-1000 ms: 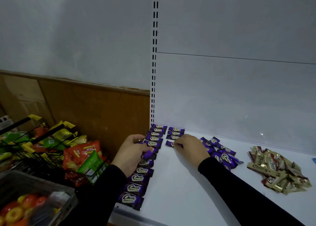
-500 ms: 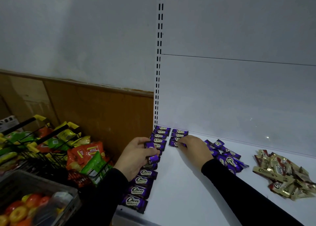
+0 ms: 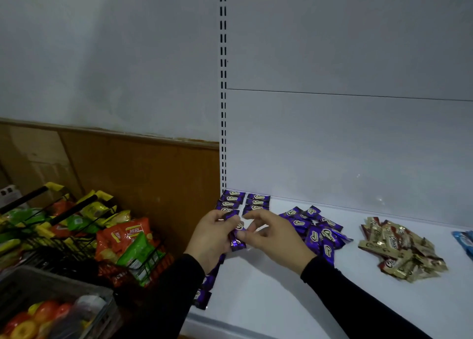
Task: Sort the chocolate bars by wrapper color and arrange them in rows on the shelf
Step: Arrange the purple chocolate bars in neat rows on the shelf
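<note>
At frame centre, the right hand (image 3: 271,236) has come back off the second purple row (image 3: 257,202), where it was pressing a bar down half a second ago, and its curled fingers now reach for the purple bars (image 3: 236,236) the left hand (image 3: 213,237) holds bunched just above the shelf (image 3: 268,300). Whether the right fingertips already pinch a bar, I can't tell. Reads as last bar placed, next one being drawn; loose purple pile (image 3: 316,229) and gold pile (image 3: 399,249) at right remain unsorted.
</note>
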{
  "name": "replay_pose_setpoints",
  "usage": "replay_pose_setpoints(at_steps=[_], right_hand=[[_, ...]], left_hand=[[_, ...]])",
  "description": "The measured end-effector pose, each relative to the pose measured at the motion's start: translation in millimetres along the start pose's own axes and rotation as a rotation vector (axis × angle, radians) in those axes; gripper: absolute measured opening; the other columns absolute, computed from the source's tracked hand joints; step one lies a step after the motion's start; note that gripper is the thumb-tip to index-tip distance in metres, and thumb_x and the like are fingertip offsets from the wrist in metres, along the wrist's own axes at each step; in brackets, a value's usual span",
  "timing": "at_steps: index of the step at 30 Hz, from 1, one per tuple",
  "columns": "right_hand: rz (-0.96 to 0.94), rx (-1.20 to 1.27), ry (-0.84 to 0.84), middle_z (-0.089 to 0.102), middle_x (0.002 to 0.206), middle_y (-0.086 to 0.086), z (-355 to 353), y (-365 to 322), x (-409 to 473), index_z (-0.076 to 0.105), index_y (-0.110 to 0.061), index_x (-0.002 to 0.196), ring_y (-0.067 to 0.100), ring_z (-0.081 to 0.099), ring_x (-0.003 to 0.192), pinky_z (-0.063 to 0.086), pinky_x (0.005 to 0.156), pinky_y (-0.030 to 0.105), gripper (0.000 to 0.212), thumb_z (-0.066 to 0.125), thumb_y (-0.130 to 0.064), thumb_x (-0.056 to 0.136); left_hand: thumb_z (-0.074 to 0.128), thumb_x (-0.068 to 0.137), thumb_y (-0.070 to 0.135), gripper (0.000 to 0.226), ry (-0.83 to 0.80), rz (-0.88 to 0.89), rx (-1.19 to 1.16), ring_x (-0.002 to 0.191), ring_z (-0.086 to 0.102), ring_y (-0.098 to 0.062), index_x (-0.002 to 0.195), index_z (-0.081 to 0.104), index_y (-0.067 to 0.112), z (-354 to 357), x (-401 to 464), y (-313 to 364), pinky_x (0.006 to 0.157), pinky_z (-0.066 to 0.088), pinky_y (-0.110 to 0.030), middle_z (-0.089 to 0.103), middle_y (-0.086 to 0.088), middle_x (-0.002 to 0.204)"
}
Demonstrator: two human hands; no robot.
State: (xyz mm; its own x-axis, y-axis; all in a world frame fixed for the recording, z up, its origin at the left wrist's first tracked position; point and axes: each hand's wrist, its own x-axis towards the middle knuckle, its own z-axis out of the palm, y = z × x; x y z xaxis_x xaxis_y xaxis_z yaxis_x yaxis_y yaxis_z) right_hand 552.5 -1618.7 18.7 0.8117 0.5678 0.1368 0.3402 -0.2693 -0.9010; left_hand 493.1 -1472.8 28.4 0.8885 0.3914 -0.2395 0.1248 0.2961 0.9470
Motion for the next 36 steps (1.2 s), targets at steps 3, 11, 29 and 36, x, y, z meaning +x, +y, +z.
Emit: replay_pose_setpoints(at_steps=[3,11,29,36], right_hand=[[0.029,0.065,0.046,0.067,0.074,-0.004,-5.1,0.7,-2.6,0.069,-0.019,0.1,0.012,0.066,0.063,0.055,0.067,0.025,0.021,0.079,-0.02,0.082],[0.053,0.181,0.055,0.071,0.081,0.0,-14.1,-0.2,-6.4,0.072,-0.017,0.099,0.013,0.066,0.07,0.056,0.074,0.029,0.016,0.076,-0.014,0.084],[-0.132,-0.609,0.0,0.061,0.105,-0.006,-24.1,29.8,-6.4,0.071,-0.021,0.105,0.005,0.055,0.094,0.046,0.09,0.025,0.023,0.055,-0.018,0.089],[-0.112,-0.563,-0.051,0.061,0.112,-0.007,-30.7,25.7,-2.5,0.068,-0.02,0.119,-0.005,0.05,0.088,0.033,0.079,0.001,0.036,0.053,-0.008,0.089]], left_hand=[[0.052,0.103,0.009,0.014,-0.038,-0.027,-0.041,0.072,0.071,-0.028,0.11,0.058,-0.002,6.3,-5.5,1.0,0.058,0.062,-0.038,0.069,-0.022,0.094],[0.055,0.099,-0.002,0.01,-0.013,-0.043,-0.045,0.081,0.073,-0.03,0.107,0.06,-0.003,12.9,-10.0,2.1,0.066,0.063,-0.041,0.071,-0.026,0.106],[0.055,0.096,-0.005,0.02,0.097,0.019,0.064,0.09,0.073,-0.027,0.105,0.06,0.012,-6.8,-7.3,13.9,0.085,0.061,-0.047,0.068,-0.017,0.105],[0.057,0.095,-0.005,0.022,0.108,0.007,0.052,0.088,0.075,-0.024,0.106,0.06,0.014,-10.1,-5.8,14.0,0.086,0.061,-0.047,0.068,-0.015,0.108]])
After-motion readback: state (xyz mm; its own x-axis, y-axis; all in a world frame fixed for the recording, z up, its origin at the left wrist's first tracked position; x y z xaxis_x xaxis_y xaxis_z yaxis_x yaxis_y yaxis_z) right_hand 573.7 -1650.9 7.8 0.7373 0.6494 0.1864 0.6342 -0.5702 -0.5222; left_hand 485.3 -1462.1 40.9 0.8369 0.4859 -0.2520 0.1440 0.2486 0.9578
